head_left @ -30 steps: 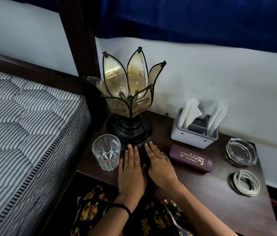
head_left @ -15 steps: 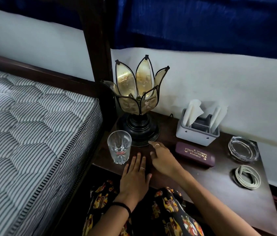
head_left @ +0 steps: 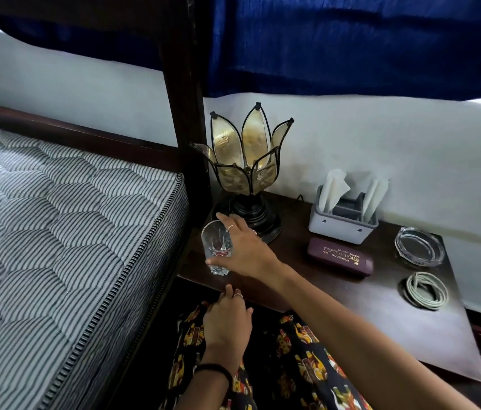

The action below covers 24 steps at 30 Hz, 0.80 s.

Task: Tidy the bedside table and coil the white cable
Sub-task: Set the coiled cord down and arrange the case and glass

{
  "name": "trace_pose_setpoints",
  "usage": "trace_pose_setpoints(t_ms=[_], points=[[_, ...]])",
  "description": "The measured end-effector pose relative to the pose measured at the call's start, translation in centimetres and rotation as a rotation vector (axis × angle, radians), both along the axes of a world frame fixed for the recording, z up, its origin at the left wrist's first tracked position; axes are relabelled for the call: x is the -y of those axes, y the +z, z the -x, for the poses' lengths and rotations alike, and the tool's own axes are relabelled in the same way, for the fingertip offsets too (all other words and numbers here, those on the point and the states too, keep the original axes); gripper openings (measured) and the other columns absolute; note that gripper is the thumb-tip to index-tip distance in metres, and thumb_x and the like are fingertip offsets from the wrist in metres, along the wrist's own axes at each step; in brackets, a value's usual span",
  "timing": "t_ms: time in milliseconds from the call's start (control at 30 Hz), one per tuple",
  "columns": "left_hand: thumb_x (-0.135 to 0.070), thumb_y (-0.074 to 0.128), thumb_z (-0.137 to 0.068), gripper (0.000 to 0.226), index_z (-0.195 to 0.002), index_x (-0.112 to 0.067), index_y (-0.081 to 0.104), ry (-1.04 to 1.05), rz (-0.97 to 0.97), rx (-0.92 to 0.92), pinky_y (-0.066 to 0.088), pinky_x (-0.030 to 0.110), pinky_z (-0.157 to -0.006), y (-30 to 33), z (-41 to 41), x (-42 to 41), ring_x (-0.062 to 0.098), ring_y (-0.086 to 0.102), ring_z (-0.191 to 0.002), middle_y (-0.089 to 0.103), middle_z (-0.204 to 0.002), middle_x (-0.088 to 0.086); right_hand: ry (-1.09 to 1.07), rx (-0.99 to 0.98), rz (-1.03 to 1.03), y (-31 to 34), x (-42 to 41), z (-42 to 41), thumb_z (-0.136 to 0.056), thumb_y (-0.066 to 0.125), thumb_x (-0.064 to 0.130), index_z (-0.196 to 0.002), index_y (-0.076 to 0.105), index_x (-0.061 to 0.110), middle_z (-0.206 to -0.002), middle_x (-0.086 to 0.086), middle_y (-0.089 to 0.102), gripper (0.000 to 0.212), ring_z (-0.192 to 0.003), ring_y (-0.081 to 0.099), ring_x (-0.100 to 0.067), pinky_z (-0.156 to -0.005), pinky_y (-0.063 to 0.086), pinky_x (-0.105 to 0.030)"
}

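Clear glass is what our right hand has closed around: the tumbler stands upright at the near left corner of the bedside table, just in front of the lamp, and our fingers wrap its far side while the thumb presses its near side low down. Our left hand is off the top, loosely open and empty, its fingertips touching the table's front edge just below the glass. Everything else we have to deal with lies to the right. The white cable sits already in a loose flat coil near the right edge, well apart from both hands, with the glass ashtray just behind it. Between the hands and the coil lies the maroon spectacle case, its long axis running left to right and slightly toward us, in front of the grey tissue holder. We judge the right arm, crossing from that side, to be the one better placed for the cable once the glass is set down. Dark polished wood makes up the top, with open space along its near right. A striped mattress and dark bedpost stand to the left, a pale wall and blue curtain behind.
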<state>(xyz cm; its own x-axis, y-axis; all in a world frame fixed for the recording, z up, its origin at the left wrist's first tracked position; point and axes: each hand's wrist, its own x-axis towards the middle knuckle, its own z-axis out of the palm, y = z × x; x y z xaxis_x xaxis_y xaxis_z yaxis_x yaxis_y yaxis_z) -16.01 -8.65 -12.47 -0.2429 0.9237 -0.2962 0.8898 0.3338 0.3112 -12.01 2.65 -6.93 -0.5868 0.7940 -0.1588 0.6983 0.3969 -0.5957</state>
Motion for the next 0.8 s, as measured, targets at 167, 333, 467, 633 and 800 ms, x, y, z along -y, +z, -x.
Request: trace_pose_setpoints(t_ms=[167, 333, 467, 633, 800], points=[[-0.036, 0.044, -0.096, 0.042, -0.132, -0.015, 0.046, 0.007, -0.024, -0.023, 0.047, 0.029, -0.094, 0.1, -0.2, -0.3, 0.017, 0.053, -0.118, 0.050, -0.136, 0.002, 0.025, 0.030, -0.044, -0.2, -0.9, 0.4, -0.071, 0.075, 0.049, -0.145, 0.022, 0.027, -0.148, 0.000, 0.030, 0.094, -0.130, 0.042, -0.031, -0.100, 0.044, -0.048], [-0.038, 0.043, -0.096, 0.039, -0.126, -0.015, 0.050, -0.008, -0.041, -0.046, 0.048, 0.028, -0.091, -0.1, -0.3, -0.4, 0.016, 0.055, -0.113, 0.054, -0.127, 0.001, -0.055, -0.118, 0.013, -1.0, -1.6, -0.6, -0.060, 0.083, 0.046, -0.134, 0.038, 0.027, -0.133, 0.000, 0.049, 0.088, -0.120, 0.052, -0.021, -0.099, 0.047, -0.039], [-0.040, 0.041, -0.096, 0.039, -0.123, -0.014, 0.051, 0.001, -0.024, -0.123, 0.043, 0.031, -0.097, -0.2, -0.9, -0.6, 0.017, 0.055, -0.114, 0.055, -0.127, 0.003, -0.205, -0.257, 0.008, -0.9, -0.9, -4.4, -0.059, 0.086, 0.041, -0.124, 0.048, 0.028, -0.113, 0.010, 0.057, 0.077, -0.103, 0.058, -0.008, -0.089, 0.050, -0.024], [-0.041, 0.042, -0.094, 0.039, -0.124, -0.018, 0.053, -0.004, -0.014, -0.152, 0.029, 0.039, -0.110, -0.6, -1.6, -1.1, 0.020, 0.039, -0.132, 0.050, -0.138, 0.002, -0.375, -0.270, -0.025, 0.4, 1.0, -11.9, -0.054, 0.088, 0.042, -0.121, 0.052, 0.033, -0.098, 0.021, 0.061, 0.077, -0.086, 0.059, 0.010, -0.077, 0.044, 0.000], [-0.041, 0.045, -0.092, 0.045, -0.132, -0.021, 0.046, -0.064, 0.009, -0.114, 0.033, 0.041, -0.106, -0.2, -3.4, -1.8, 0.021, 0.039, -0.131, 0.043, -0.144, 0.002, -0.515, -0.285, -0.013, 2.0, 2.8, -19.9, -0.055, 0.091, 0.023, -0.127, 0.053, 0.019, -0.095, 0.018, 0.062, 0.081, -0.075, 0.057, 0.024, -0.064, 0.037, 0.006]])
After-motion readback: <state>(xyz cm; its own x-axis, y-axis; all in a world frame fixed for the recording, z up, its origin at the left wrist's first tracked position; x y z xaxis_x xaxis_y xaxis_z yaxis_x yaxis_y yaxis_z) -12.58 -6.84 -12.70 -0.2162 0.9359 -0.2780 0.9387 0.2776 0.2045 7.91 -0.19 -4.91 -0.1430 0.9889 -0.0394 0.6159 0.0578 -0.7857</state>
